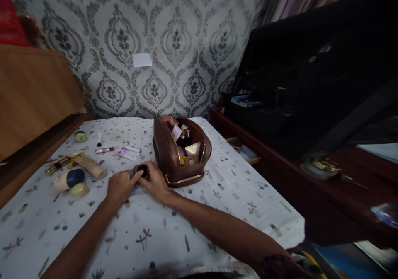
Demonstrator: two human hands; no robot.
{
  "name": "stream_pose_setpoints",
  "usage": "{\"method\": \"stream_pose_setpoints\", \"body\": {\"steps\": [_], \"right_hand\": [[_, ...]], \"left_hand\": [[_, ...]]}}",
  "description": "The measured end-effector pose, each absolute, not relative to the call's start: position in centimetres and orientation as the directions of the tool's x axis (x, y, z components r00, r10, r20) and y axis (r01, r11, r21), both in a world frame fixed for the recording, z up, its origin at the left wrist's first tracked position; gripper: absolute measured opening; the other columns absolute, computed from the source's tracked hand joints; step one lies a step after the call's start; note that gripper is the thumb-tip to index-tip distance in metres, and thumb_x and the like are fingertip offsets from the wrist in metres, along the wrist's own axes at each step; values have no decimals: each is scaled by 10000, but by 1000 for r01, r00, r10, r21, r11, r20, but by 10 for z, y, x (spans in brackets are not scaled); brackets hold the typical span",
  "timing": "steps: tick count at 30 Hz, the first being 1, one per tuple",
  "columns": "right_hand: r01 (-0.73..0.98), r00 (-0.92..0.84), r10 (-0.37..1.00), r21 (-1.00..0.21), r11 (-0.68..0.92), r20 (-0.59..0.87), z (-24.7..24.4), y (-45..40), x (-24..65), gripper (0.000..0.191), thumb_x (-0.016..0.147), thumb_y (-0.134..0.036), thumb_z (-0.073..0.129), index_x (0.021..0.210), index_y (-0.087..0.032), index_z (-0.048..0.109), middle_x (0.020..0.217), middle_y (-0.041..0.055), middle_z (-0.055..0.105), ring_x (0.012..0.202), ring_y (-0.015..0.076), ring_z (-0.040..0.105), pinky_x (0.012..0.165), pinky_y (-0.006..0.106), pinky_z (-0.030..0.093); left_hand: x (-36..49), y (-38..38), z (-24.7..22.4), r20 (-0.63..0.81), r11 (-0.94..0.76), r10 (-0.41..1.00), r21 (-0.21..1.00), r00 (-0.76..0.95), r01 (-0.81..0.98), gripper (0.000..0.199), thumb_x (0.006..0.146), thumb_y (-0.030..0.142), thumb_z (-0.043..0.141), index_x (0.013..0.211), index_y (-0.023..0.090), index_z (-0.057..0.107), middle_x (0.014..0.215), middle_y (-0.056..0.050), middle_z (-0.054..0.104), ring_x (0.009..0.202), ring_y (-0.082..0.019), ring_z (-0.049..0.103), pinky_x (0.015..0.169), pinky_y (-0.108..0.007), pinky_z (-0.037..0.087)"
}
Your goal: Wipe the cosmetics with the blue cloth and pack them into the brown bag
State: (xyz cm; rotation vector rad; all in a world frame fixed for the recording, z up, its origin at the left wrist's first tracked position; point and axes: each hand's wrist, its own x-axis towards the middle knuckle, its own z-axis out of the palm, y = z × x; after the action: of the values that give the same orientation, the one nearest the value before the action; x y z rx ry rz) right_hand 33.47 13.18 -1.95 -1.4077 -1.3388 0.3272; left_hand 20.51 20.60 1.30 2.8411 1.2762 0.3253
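Note:
My left hand [120, 187] and my right hand [156, 183] meet just left of the bag, both closed around a small dark round container [142, 170]. My fingers cover much of it, so its exact kind cannot be made out. Close to my right hand stands an open brown cosmetic bag [161, 156], its gold zipper undone. Inside it are a cream-coloured tube [193, 149], metallic-capped bottles [184, 132] and a pale pink item [176, 132]. Beyond my hands lie a white and pink tube [127, 154] and a lip gloss [105, 150].
At left on the patterned tablecloth [174, 237] lie a navy-capped bottle [69, 180], a yellowish round item [78, 189], a beige tube [91, 166], gold tubes [59, 164] and a green-yellow round jar [80, 137]. A wooden panel [34, 92] borders the left; a dark red cabinet [280, 179] stands right.

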Motion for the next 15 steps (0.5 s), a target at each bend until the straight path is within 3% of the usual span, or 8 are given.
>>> {"method": "stream_pose_setpoints", "body": {"steps": [7, 11, 15], "right_hand": [[469, 330, 837, -845, 257, 437, -15, 130, 335, 377, 766, -148, 715, 1106, -191, 556, 1060, 53, 620, 1006, 208, 606, 897, 359, 509], [434, 345, 834, -861, 265, 430, -12, 128, 334, 377, 775, -158, 721, 1115, -190, 561, 1062, 55, 621, 997, 207, 616, 882, 352, 528], [403, 335, 828, -863, 306, 450, -5, 122, 331, 413, 788, -184, 739, 1158, -201, 558, 1102, 61, 619, 1016, 206, 626, 884, 338, 548]], "left_hand": [[200, 215, 10, 261, -731, 680, 316, 685, 605, 593, 969, 497, 233, 620, 192, 602, 649, -94, 701, 648, -219, 639, 624, -299, 377], [197, 216, 7, 342, -731, 664, 484, 665, 481, 534, 963, 465, 274, 529, 215, 461, 498, -27, 566, 500, -162, 513, 546, -288, 346], [194, 212, 12, 415, -699, 689, 595, 594, 396, 459, 960, 445, 331, 554, 235, 365, 479, 27, 430, 461, -135, 414, 486, -272, 340]]}}
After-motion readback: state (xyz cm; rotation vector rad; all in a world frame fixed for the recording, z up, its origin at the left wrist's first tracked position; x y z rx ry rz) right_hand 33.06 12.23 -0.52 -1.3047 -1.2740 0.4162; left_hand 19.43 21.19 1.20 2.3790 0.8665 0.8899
